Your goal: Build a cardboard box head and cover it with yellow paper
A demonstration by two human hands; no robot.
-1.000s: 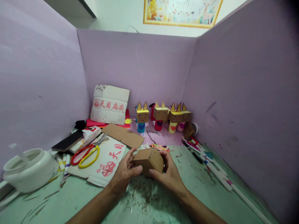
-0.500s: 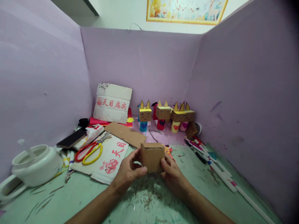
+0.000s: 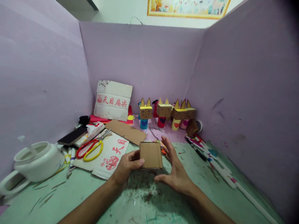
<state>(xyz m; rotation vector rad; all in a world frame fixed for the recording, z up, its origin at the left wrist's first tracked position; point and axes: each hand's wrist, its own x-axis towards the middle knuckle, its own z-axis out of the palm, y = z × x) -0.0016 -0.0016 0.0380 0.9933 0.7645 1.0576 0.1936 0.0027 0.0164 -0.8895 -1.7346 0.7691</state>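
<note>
My left hand (image 3: 128, 166) grips a small brown cardboard box (image 3: 151, 155) by its left side, thumb on the near face. The box is held above the green tabletop, with one flat square face toward me. My right hand (image 3: 176, 169) is just right of the box, fingers and thumb spread apart, holding nothing. A bit of orange patterned material (image 3: 164, 149) shows partly behind the box and the right hand. Beyond them lies a flat strip of brown cardboard (image 3: 127, 130).
Red-and-yellow scissors (image 3: 93, 147) lie on a printed white cardboard sheet (image 3: 112, 155) at left. A white pot (image 3: 37, 163) and a phone (image 3: 72, 135) are farther left. Several horned cardboard figures (image 3: 164, 112) stand at the back. Marker pens (image 3: 217, 166) line the right side. Purple walls (image 3: 144, 59) enclose the table.
My right hand has let go of the box and opened to its right. The box has turned in my left hand, so a flat square face now shows. The view has tilted slightly.
</note>
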